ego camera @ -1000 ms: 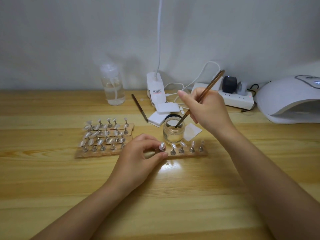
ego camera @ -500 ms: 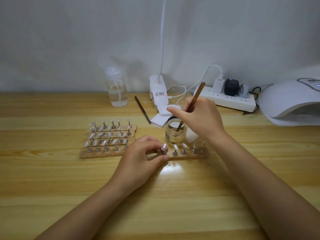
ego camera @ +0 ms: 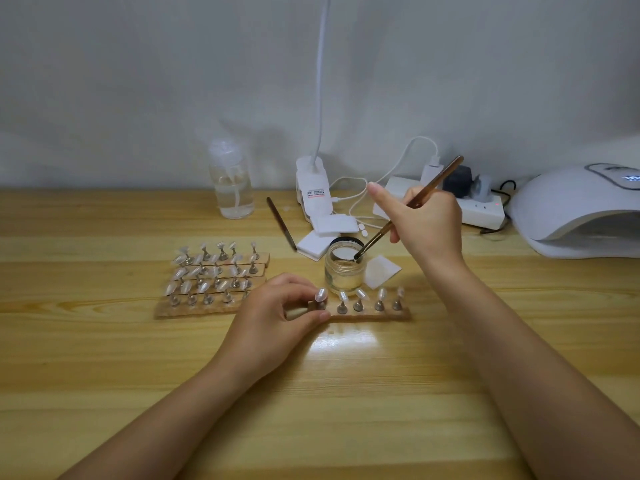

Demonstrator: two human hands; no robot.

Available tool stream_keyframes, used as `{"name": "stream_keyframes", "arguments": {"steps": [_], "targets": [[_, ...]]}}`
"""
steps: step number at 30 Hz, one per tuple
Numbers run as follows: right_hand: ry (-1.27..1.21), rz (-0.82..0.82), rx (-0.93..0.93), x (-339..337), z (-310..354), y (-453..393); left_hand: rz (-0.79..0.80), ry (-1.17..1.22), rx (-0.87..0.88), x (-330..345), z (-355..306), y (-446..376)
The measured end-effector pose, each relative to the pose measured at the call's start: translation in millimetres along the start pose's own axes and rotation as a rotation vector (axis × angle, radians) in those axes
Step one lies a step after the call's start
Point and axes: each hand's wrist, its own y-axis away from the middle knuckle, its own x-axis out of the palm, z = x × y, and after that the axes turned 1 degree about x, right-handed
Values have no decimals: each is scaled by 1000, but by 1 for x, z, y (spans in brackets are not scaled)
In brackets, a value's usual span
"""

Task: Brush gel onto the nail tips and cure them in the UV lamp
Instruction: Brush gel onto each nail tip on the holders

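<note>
My left hand point(ego camera: 273, 317) pinching the near strip of nail tips point(ego camera: 367, 306) at its left end mid-table, just behind it the gel jar point(ego camera: 344, 271), my right hand point(ego camera: 426, 226) gripping the brush point(ego camera: 408, 209), bristles dipped inside, UV lamp point(ego camera: 575, 213) at the far right edge

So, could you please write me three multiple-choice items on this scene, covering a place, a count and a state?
1. Where is the tip of the thin brown brush?
A. in the small glass jar
B. on a nail tip
C. inside the white domed UV lamp

2. How many nail tips stand on the near wooden strip?
A. three
B. five
C. eight

3. What is the left hand doing?
A. lying flat
B. lifting the jar
C. pinching the strip's end stand

Answers: 1 A, the bristles dip at the jar's rim; 2 B, five stands show; 3 C, thumb and fingers close round the end stand.
</note>
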Motion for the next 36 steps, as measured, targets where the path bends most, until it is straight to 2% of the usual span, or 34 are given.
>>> {"name": "stream_keyframes", "arguments": {"steps": [15,23,29,32,34,36], "targets": [[-64,-51,61,-14,0,-8,22,-7,-30,-1,0,-1],[-114,-2,102,-6,0,-2,9,-11,-64,-1,1,-2],[-143,-57,159,-20,5,-4,-16,-8,-38,-1,1,0],[-338,-72,207,-25,17,4,-35,-12,-24,0,0,0],[-598,-35,359,-24,23,16,-50,-29,-4,0,-1,1],[-725,21,438,-21,23,35,-56,-76,41,0,-2,3]]}}
